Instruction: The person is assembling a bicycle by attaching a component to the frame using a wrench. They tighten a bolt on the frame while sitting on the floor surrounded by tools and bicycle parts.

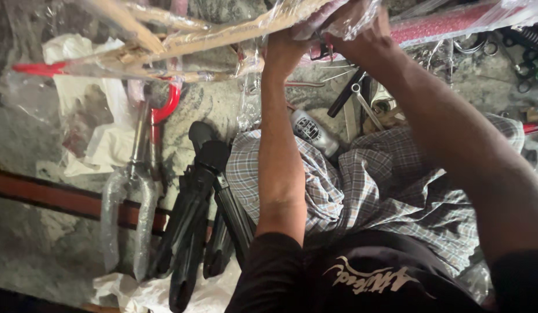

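Both hands are up at the top of the view, working on a bike frame [448, 24] wrapped in clear plastic. The frame's pink tube runs off to the top right corner.

The left hand [283, 49] is closed around the wrapped frame where the pink tube meets the cardboard strips [222, 35]. Its fingers curl over the top, so I cannot see the fingertips. The right hand [361, 32] sits just beside it, to the right. It is closed on a bunch of loose plastic wrap [353, 14] on the frame. The two hands almost touch.

The cardboard strips are tan and long. They are under the plastic too, and they stretch from the hands toward the top left corner.

Below the hands is a grey stone floor [25, 232]. The person has a checked cloth [390, 191] over the legs and a black shirt [361, 278]. A small spray can [312, 133] with a white body lies at the edge of the cloth, between the two arms.

On the floor to the left lies a silver fork [129, 191] for a bike, wrapped in plastic, with a red bent tube [164, 107] at its top. Right beside it are some black bike parts [193, 220], lying in a bunch. White paper [89, 116] lies crumpled near the left edge of the floor.

A silver wrench [364, 104] lies on the floor under the right arm. More small tools [524, 52] lie near the right edge, but they are too small to tell apart.
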